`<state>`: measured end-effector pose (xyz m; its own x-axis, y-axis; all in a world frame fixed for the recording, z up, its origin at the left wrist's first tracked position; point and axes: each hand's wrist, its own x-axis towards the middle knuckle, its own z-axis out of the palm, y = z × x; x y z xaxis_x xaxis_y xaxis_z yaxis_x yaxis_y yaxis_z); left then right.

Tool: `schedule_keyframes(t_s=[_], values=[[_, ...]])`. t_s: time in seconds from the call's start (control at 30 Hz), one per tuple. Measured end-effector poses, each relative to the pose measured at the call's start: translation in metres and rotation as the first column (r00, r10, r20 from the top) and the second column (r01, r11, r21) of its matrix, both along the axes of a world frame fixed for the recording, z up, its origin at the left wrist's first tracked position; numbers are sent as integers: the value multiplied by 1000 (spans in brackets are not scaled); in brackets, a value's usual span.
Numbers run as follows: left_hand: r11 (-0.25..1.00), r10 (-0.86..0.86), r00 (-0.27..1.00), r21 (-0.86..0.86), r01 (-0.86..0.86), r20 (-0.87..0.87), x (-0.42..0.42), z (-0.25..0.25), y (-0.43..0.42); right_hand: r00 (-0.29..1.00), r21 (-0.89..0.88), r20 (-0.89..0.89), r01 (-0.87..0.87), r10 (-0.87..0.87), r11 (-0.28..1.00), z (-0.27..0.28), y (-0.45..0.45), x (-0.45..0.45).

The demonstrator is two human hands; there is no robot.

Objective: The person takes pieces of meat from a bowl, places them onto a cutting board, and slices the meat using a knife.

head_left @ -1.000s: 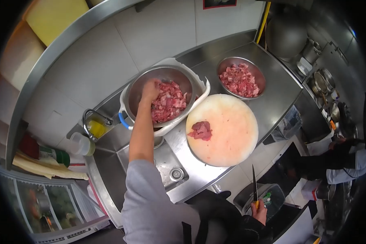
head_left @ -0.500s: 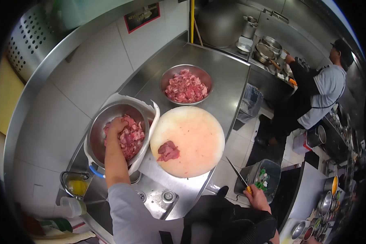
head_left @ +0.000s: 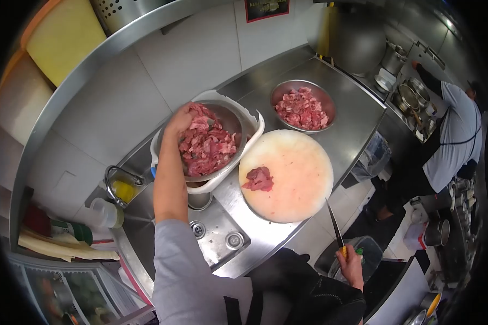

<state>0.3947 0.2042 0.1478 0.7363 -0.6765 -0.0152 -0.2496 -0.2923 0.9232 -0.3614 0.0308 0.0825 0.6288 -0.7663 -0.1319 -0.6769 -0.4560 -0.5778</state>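
Observation:
My left hand [head_left: 182, 118] reaches into a steel bowl [head_left: 232, 120], its curled fingers at the far left edge of a heap of raw meat pieces [head_left: 209, 146]; the fingertips are partly hidden. This bowl rests in a white plastic tub [head_left: 256, 129]. In my right hand [head_left: 351, 266] is a knife [head_left: 335, 227], held by its yellow handle, blade up beside the front edge of the counter. A round cutting board [head_left: 295, 187] carries one dark red piece of meat [head_left: 259, 179] on its left side. Behind the board, a second steel bowl [head_left: 331, 104] holds more cut meat [head_left: 302, 110].
A sink basin [head_left: 222, 230] with a tap [head_left: 111, 187] lies at the left front. Below the knife is a dark bin [head_left: 371, 264]. At right, another person [head_left: 455, 130] stands by a stove with pans [head_left: 406, 96]. A metal shelf edge [head_left: 73, 81] runs along the upper left.
The view has swung left, so the counter sits further right. My left hand has moved from the middle of the meat to its far left edge. The knife stays in my right hand.

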Motion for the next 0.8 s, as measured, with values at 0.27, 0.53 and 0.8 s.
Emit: schedule_keyframes(t_s=[0.27,0.53,0.8], values=[[992,41,990,-109,-56,-134,-19,16,0,999,73,45,22,-26,997,-12,-2,-8],[964,-34,952,-262,-49,-305,-47,28,-6,998,120,40,53,-58,991,-18,0,-14],[924,-252,885,-370,99,-392,-88,36,-40,996,149,40,69,-76,986,-14,0,-11]])
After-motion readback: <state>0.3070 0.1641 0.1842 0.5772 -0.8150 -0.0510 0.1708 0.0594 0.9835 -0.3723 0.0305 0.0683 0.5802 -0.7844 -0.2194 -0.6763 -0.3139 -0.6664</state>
